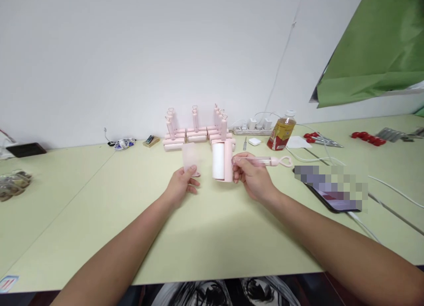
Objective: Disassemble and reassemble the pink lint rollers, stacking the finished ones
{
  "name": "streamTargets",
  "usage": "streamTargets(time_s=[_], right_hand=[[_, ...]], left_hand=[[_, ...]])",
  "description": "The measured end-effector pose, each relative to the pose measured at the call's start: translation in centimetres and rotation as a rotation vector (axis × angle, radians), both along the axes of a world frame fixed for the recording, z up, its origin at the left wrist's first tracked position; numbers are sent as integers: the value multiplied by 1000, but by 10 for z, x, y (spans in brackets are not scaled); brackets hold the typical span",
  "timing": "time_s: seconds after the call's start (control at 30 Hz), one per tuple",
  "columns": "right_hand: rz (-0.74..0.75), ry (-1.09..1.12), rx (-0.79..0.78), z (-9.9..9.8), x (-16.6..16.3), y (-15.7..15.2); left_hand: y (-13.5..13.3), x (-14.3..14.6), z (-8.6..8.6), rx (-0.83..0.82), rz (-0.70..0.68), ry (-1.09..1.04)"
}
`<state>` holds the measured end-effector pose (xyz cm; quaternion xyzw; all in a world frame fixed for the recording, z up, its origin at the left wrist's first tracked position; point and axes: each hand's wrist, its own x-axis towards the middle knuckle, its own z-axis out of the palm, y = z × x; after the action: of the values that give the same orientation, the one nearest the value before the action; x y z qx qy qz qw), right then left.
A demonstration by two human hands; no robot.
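Note:
My right hand (253,175) is closed around the handle of a pink lint roller (228,161), near its head. The white sticky roll faces left, and the clear handle with its heart-shaped loop points right. My left hand (182,184) pinches a translucent pale pink cover (191,158) between thumb and fingers. A gap separates the cover from the roller; both are held above the table. Behind them, several pink lint rollers (197,136) stand in a group against the wall, handles upward.
A drink bottle (281,131) stands right of a power strip (253,131). On the right lie a phone (331,191) with a white cable, red-handled tools (313,137) and more red handles (368,138). Left are a coiled cable (122,144) and a black device (26,149).

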<state>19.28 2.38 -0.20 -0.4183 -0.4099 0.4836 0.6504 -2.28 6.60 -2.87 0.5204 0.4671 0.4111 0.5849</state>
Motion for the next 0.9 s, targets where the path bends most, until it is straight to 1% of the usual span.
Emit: streamTargets(time_s=[0.03, 0.1, 0.17, 0.2, 0.33, 0.37, 0.43, 0.5, 0.53, 0.57, 0.6, 0.7, 0.77, 0.8, 0.83, 0.9], right_hand=[[-38, -11, 15, 6, 5, 0], [-101, -48, 35, 14, 15, -3], [-114, -63, 24, 18, 22, -7], [-100, -56, 11, 18, 24, -9], [34, 37, -39, 7, 23, -9], [73, 58, -50, 4, 21, -8], [138, 90, -70, -2, 16, -7], [186, 121, -84, -7, 11, -7], [208, 137, -85, -9, 8, -9], [231, 150, -83, -11, 5, -10], [262, 156, -75, -14, 3, -12], [439, 102, -26, -21, -4, -17], [561, 24, -11, -24, -5, -18], [571, -20, -13, -25, -5, -17], [538, -58, -18, -25, -3, -16], [388, -87, -26, -24, 1, -12]], left_hand=[[4, -6, 2, 40, 61, 102], [12, -16, 3, 178, 115, 379], [17, -21, 0, 320, 118, 615], [20, -22, -2, 368, 105, 689], [27, -18, -11, 452, 7, 830], [28, -16, -12, 466, 13, 852], [25, -13, -12, 500, 76, 867], [18, -8, -10, 552, 159, 796], [13, -4, -8, 566, 174, 713], [6, 0, -6, 556, 152, 600], [0, 4, -4, 509, 92, 462], [-15, 13, 1, 250, -198, 62], [-18, 13, 2, 138, -295, -84], [-18, 11, 3, 108, -314, -117], [-18, 8, 3, 86, -332, -131], [-15, 3, 3, 47, -376, -118]])
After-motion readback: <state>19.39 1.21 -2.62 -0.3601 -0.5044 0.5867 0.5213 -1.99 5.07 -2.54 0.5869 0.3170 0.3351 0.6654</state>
